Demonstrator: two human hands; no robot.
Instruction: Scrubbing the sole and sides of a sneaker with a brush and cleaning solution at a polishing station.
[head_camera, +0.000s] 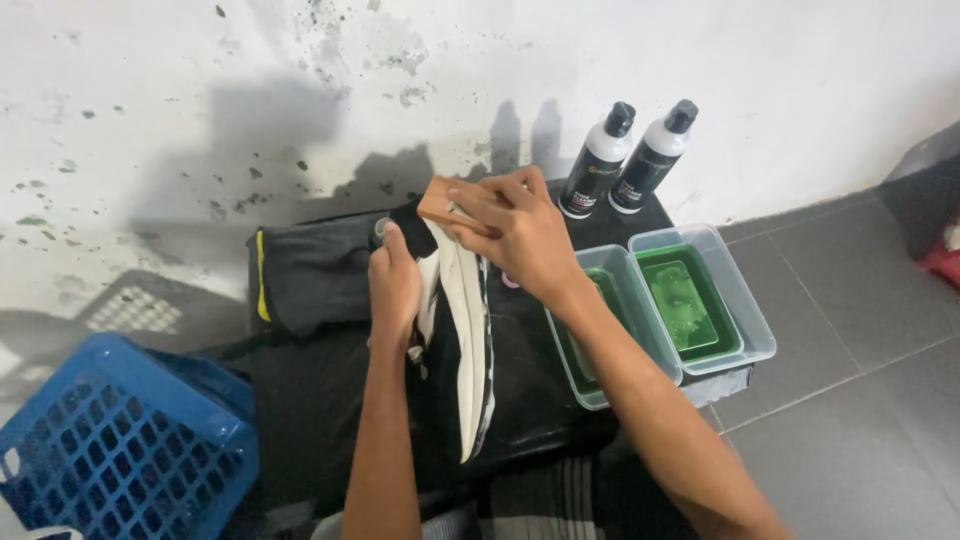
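Head view: my left hand (393, 285) is wrapped around the upper of a black-and-white shoe (468, 330), holding it on edge, white sole up, on a black mat (330, 390). My right hand (520, 240) is clamped on a wooden brush (447, 205), pressed at the shoe's far end. Two clear tubs (690, 300) sit just right; two black-and-white bottles (625, 160) stand behind; blue basket (120, 440) at left.

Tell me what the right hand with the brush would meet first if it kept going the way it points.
The right hand points up-left along the shoe. It would probably pass over the toe and black cloth, then meet the white wall; depth is unclear.
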